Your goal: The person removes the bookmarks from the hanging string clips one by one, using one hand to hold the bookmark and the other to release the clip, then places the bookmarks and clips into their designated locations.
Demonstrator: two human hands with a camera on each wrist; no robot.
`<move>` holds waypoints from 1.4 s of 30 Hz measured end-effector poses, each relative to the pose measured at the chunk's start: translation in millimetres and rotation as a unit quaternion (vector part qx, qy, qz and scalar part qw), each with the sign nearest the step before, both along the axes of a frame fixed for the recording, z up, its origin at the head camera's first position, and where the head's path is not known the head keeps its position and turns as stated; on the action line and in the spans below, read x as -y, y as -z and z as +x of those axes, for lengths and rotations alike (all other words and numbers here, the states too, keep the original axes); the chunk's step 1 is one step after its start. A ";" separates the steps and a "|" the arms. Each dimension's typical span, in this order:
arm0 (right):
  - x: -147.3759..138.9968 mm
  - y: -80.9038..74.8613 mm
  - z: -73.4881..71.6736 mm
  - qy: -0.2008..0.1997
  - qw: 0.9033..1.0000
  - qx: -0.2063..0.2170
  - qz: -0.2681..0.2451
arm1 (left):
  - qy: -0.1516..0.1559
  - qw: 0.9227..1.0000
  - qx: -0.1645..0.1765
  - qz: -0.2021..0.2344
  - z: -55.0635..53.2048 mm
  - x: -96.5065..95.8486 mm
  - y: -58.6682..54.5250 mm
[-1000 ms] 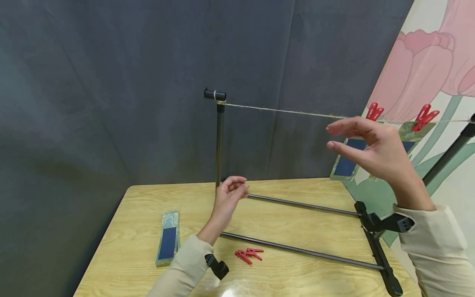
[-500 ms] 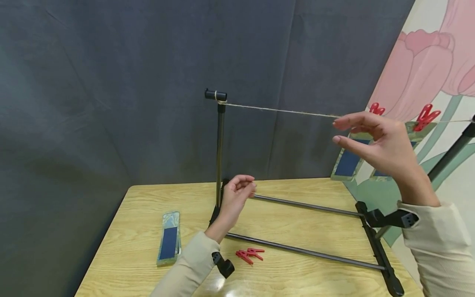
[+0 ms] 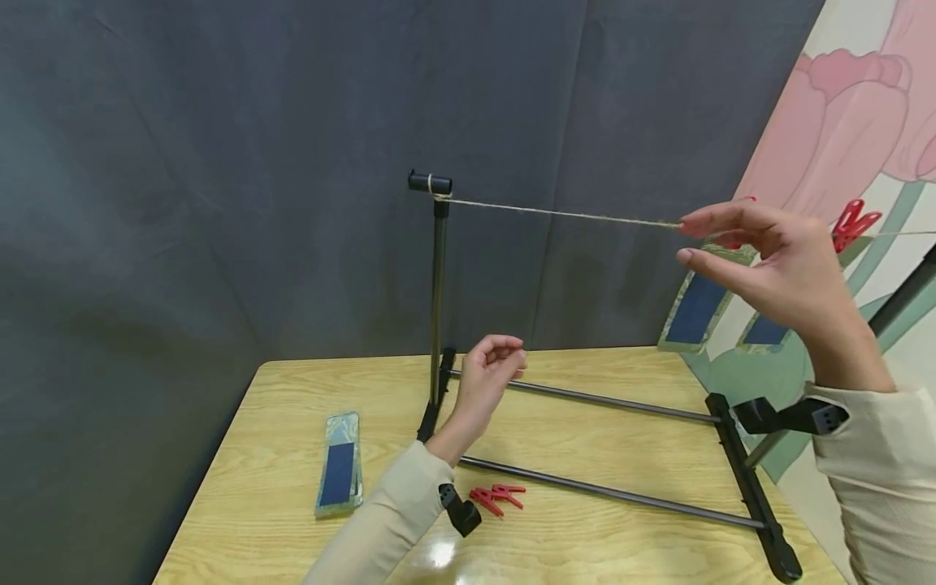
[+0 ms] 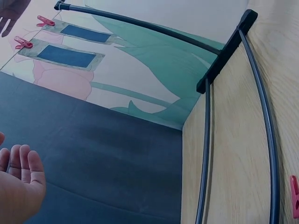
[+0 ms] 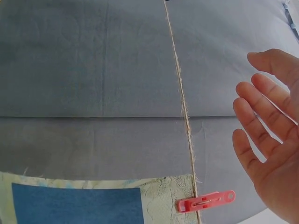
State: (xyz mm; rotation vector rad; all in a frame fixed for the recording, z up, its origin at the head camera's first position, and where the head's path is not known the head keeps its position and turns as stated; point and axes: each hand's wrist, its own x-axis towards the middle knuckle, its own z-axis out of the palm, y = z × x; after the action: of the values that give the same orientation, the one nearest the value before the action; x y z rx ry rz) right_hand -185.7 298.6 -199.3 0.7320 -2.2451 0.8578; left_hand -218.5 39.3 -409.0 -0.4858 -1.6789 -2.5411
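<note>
My right hand [image 3: 793,264] hovers beside the twine line [image 3: 563,214], fingers loosely bent and thumb apart, holding nothing. In the right wrist view a gap lies between that hand [image 5: 271,126] and the twine. A red clothespin [image 5: 205,201] clips a marbled green strip with a dark blue panel [image 5: 77,205] to the line. Two such strips [image 4: 65,56] hang by clothespins in the left wrist view; my right hand partly covers them in the head view. Above the table, my left hand [image 3: 488,386] is relaxed, touching nothing. Red clothespins [image 3: 497,498] lie on the wood nearby.
Another marbled strip [image 3: 339,471] lies at the table's left. The black frame has an upright post [image 3: 438,301], a lower rail [image 3: 614,491] and a right foot [image 3: 753,491]. A dark curtain [image 3: 292,162] hangs behind the table [image 3: 241,512].
Both hands have drifted to the right, the left one also slightly up, uncovering more of the frame's left foot. The head view has shifted slightly. Nothing has been picked up.
</note>
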 end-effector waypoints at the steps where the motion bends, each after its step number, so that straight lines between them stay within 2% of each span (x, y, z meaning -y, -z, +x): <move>1: -0.3 -0.8 0.1 0.003 1.000 0.001 0.001 | 0.000 1.000 0.003 -0.002 -0.2 -1.7 -0.6; 6: -1.5 -4.1 0.7 0.010 1.000 0.008 0.004 | 0.005 1.000 0.007 -0.005 -1.1 -7.7 -4.0; 13: -6.3 -4.9 1.3 0.032 0.999 0.021 -0.018 | 0.018 1.000 0.002 -0.004 11.6 -8.1 -27.5; 15: -8.1 -5.1 0.9 0.037 0.999 0.020 -0.024 | 0.022 1.000 0.001 -0.008 13.1 -8.6 -30.5; 20: -13.0 -8.0 -1.1 0.041 0.998 0.022 -0.037 | 0.031 0.999 0.001 -0.019 12.2 -12.5 -31.5; 29: -23.1 -12.7 -0.8 0.069 0.996 0.038 -0.050 | 0.027 0.999 -0.012 -0.037 12.0 -23.1 -37.0; 31: -25.1 -12.8 -0.7 0.072 0.995 0.042 -0.055 | 0.026 0.999 -0.011 -0.039 11.6 -25.5 -37.3; 38: -31.0 -13.9 -4.3 0.085 0.994 0.034 -0.065 | 0.028 0.999 -0.015 -0.036 -6.1 -39.9 -18.0; 42: -34.5 -15.6 -5.9 0.083 0.993 0.038 -0.075 | 0.030 0.999 -0.018 -0.030 -9.5 -46.1 -15.1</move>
State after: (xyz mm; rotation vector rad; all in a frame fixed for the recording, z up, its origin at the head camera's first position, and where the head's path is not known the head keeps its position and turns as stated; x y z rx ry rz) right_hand -191.6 333.1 -183.7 0.4443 -2.2415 0.9736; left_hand -228.0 85.4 -393.9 -0.5906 -1.7581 -2.5133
